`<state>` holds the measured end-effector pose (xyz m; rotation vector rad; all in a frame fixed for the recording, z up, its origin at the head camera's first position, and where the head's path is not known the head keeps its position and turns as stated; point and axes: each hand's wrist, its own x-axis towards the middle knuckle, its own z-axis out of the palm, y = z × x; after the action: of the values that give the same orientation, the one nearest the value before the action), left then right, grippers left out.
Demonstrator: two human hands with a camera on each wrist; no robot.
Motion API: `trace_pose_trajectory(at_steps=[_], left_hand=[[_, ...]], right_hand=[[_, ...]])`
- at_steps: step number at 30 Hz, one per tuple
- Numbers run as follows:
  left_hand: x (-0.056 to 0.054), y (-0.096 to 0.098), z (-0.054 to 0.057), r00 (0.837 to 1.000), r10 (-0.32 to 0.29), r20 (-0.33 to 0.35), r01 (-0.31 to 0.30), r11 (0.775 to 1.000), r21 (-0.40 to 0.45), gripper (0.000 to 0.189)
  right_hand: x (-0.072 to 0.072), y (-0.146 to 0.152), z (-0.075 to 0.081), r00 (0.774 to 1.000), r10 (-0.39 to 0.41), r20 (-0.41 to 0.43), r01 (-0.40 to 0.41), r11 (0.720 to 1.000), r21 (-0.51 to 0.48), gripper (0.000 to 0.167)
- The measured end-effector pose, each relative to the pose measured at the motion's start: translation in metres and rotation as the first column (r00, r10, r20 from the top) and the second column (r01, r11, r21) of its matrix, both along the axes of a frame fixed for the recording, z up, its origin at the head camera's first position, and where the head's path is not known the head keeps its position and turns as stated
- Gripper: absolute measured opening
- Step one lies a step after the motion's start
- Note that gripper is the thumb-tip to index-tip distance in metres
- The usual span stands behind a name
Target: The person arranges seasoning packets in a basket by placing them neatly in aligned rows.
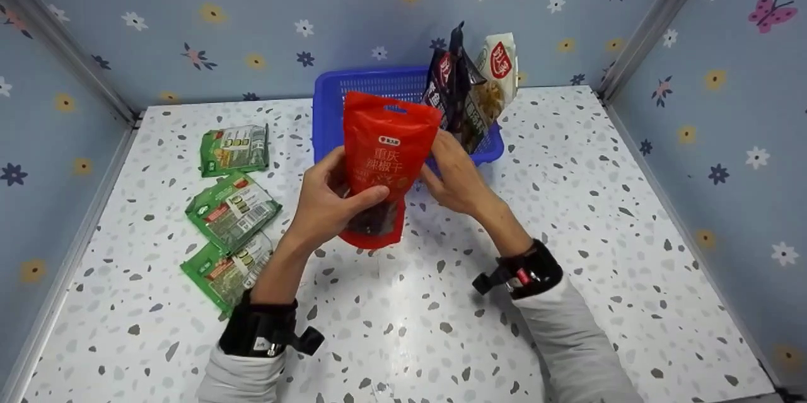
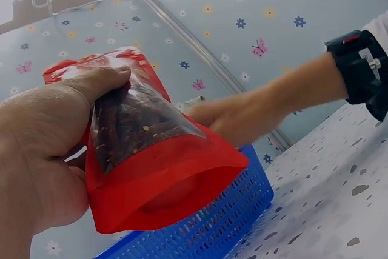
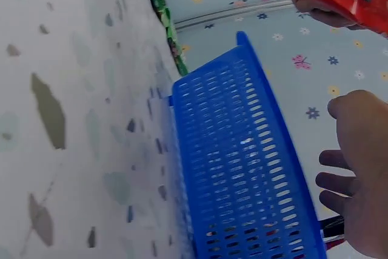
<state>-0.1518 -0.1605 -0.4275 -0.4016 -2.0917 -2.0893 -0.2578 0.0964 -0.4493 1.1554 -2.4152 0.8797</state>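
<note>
Looks down from the head, farthest back, with basket (image 1: 327, 119) at twelve. Looks closely from both wrists: left past bag (image 2: 151, 150), right tilted sideways, with table (image 3: 91, 119) at nine. Shares basket and bag throughout.

One red pouch (image 1: 391, 154), three green packets (image 1: 234, 214)

We find the basket (image 1: 328, 122) at the rear of the table (image 1: 410, 327), bags (image 1: 446, 87) in its right end. Three packets (image 1: 234, 210) lie left, the middle overlapping the nearest. The left hand (image 1: 325, 204) holds the pouch (image 1: 389, 144).
</note>
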Motion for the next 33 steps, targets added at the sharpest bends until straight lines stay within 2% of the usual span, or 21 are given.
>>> trace_pose_trajectory(at_steps=[4,7,10,13,17,21,25,29,33], left_hand=[[0.000,0.001,0.000,1.000,0.009,0.000,-0.009,1.000,0.022,0.064],[0.000,0.002,0.001,1.000,0.012,0.000,-0.012,0.999,0.035,0.065],[0.000,0.004,0.001,1.000,0.009,-0.002,-0.009,0.999,0.035,0.064],[0.000,0.007,0.000,1.000,-0.003,-0.008,0.003,0.999,0.033,0.062],[0.000,0.010,-0.002,1.000,-0.019,-0.019,0.020,1.000,0.022,0.061],[0.000,0.011,-0.003,0.999,-0.028,-0.030,0.028,1.000,0.002,0.063],[0.000,0.012,-0.004,0.999,-0.032,-0.033,0.032,0.999,-0.011,0.065],[0.001,0.014,-0.004,0.999,-0.040,-0.025,0.040,0.999,-0.010,0.064],[0.002,0.015,-0.004,0.999,-0.046,-0.018,0.046,0.999,-0.012,0.063]], right_hand=[[0.007,0.009,0.024,0.998,0.050,0.027,-0.045,0.986,-0.161,0.058],[0.017,0.016,0.040,0.995,0.080,0.064,-0.063,0.972,-0.228,0.066],[0.028,0.020,0.051,0.981,0.133,0.144,-0.087,0.953,-0.289,0.072],[0.038,0.019,0.059,0.949,0.221,0.225,-0.130,0.925,-0.358,0.072],[0.047,0.016,0.065,0.890,0.334,0.310,-0.171,0.875,-0.453,0.068],[0.052,0.013,0.067,0.837,0.389,0.385,-0.144,0.834,-0.532,0.065],[0.054,0.010,0.068,0.805,0.415,0.424,-0.103,0.802,-0.588,0.061],[0.055,0.007,0.067,0.813,0.391,0.431,-0.063,0.795,-0.603,0.051],[0.056,0.005,0.065,0.840,0.332,0.428,-0.016,0.805,-0.593,0.043]])
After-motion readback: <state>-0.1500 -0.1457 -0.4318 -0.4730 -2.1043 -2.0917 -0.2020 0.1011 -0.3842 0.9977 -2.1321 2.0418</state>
